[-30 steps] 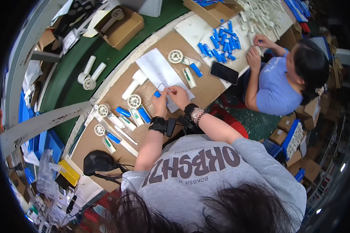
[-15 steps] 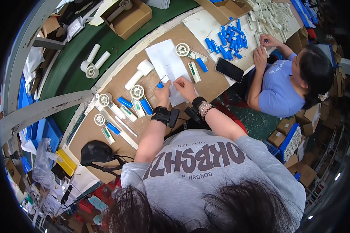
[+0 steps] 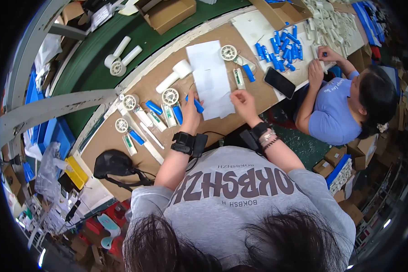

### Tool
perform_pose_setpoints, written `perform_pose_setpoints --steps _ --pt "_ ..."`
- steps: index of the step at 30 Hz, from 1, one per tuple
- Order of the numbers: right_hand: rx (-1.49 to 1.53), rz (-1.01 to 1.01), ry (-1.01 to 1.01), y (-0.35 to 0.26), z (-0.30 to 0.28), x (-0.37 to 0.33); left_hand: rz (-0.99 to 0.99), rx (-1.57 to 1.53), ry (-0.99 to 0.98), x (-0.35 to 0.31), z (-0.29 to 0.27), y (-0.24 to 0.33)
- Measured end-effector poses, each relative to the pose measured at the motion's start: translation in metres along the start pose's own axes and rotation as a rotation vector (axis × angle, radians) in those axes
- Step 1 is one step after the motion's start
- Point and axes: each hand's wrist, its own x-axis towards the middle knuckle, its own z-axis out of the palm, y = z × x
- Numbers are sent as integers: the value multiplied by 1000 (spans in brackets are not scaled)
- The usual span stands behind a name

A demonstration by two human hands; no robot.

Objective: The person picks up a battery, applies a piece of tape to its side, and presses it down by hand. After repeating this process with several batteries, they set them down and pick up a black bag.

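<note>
My left hand (image 3: 191, 119) is closed around a blue cylindrical battery (image 3: 196, 104), held upright at a tilt over the left edge of some white paper sheets (image 3: 209, 77). My right hand (image 3: 245, 106) hovers at the paper's right edge with its fingers curled in a pinch; what they hold, if anything, is too small to make out. Left of my left hand lies a white round fan-like part (image 3: 170, 96) with a green circuit board (image 3: 168, 114) in a white case and another blue battery (image 3: 178, 114). Beyond it rests a white T-shaped housing (image 3: 174, 76).
More round parts (image 3: 130, 102) with batteries lie to the left, near a black bag (image 3: 113, 164). At right are a phone (image 3: 279, 83), a pile of blue batteries (image 3: 283, 49) and a co-worker (image 3: 335, 104). A green conveyor belt (image 3: 93, 90) runs behind, crossed by a metal bar (image 3: 63, 106).
My hands have moved apart, the right one toward the paper's right edge. The small white piece between them no longer shows, and the battery in my left hand is more exposed. The view has shifted slightly.
</note>
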Motion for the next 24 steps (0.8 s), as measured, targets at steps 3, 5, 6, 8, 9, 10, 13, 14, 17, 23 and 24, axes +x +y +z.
perform_pose_setpoints --steps 3,5,6,8,9,10,13,14,17,23,24 --pt "249 162 33 -47 4 -5 3 -141 -131 -36 10 31" --pt "353 145 -53 -82 6 -9 -27 -252 -351 -54 18 47" --pt "402 134 -92 -99 5 -12 -23 -259 -344 -61 22 54" --pt "402 79 -161 -126 4 -15 -63 -434 -579 -73 30 67" --pt "407 17 -219 -139 4 -17 -80 -520 -701 -80 34 74" --pt "410 -45 -275 -148 4 -18 -77 -527 -698 -87 40 80" --pt "403 -75 -277 -170 3 -21 1 -462 -720 -111 63 99" --pt "402 -94 -273 -176 2 -22 0 -469 -722 -119 68 103" --pt "415 -92 -268 -190 3 -21 83 -355 -674 -134 78 111" --pt "396 -101 -232 -194 10 -24 125 -319 -662 -146 83 114" --pt "410 -101 -218 -195 12 -24 137 -314 -675 -147 82 114"
